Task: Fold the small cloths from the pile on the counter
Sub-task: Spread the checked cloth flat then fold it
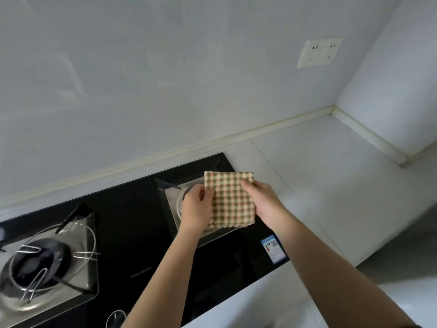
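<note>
Above the right burner [189, 197] of the black hob [132, 233], you hold the checked cloth [230, 200] off the surface, left hand [197, 209] and right hand [264, 202] each pinching a side edge, likely keeping the layers squared. No pile is visible.

Both bare forearms enter at the 5 and 6 o'clock edge and converge toward the middle, the left slanting to 1 o'clock, the right to 11 o'clock. The left hand [197, 207] curls its fingers round the 9 o'clock side of a cloth [230, 200]. The right hand [264, 202] pinches the 3 o'clock side, thumb on top. The hands are level with each other.
</note>
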The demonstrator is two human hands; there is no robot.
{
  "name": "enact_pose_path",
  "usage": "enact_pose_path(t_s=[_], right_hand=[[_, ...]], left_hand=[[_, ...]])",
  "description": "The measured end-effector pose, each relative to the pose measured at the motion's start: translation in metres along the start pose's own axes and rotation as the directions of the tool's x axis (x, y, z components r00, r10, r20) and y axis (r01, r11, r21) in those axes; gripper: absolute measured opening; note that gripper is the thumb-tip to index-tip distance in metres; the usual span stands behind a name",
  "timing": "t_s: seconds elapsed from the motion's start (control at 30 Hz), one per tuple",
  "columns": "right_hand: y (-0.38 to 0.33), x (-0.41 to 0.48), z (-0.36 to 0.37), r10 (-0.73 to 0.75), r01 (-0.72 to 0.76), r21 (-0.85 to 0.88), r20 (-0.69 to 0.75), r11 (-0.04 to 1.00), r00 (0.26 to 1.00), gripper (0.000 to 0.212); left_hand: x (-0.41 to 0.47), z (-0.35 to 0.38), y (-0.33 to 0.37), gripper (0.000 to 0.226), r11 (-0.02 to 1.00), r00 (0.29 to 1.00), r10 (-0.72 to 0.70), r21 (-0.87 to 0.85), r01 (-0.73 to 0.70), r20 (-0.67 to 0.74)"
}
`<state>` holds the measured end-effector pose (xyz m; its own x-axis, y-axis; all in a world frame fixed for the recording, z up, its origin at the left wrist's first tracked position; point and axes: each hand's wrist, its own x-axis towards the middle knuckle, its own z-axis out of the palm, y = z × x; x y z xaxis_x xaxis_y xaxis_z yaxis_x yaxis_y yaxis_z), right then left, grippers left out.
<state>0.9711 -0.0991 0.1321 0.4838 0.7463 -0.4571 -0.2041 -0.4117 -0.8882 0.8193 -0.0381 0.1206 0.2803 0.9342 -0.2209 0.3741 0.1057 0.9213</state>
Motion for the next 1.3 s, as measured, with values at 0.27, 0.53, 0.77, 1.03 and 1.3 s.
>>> enact_pose_path(t_s=[0.27,0.53,0.77,1.03,1.3], right_hand=[[-0.021,0.075,-0.067,-0.156,0.123,-0.242,-0.121,0.962,0.98,0.016],[-0.033,0.178,-0.185,0.028,-0.006,-0.391,0.05,0.92,0.998,0.015],[-0.034,0.267,-0.302,0.145,-0.111,-0.379,0.062,0.919,0.988,0.012],[-0.053,0.36,-0.408,-0.031,0.04,-0.497,0.027,0.867,0.999,0.044],[-0.069,0.446,-0.476,-0.324,0.166,-0.72,-0.086,0.674,0.942,0.043]], left_hand=[[0.049,0.09,0.016,0.028,0.975,0.948,-0.193,-0.06,0.214,0.252],[0.097,0.222,0.04,0.025,0.927,0.927,-0.336,-0.116,0.357,0.167],[0.148,0.355,0.072,0.015,0.925,0.934,-0.347,-0.136,0.356,0.088],[0.207,0.474,0.102,0.03,0.985,0.986,-0.166,0.05,0.166,0.012],[0.285,0.564,0.127,0.034,0.89,0.993,0.088,0.442,-0.113,0.077]])
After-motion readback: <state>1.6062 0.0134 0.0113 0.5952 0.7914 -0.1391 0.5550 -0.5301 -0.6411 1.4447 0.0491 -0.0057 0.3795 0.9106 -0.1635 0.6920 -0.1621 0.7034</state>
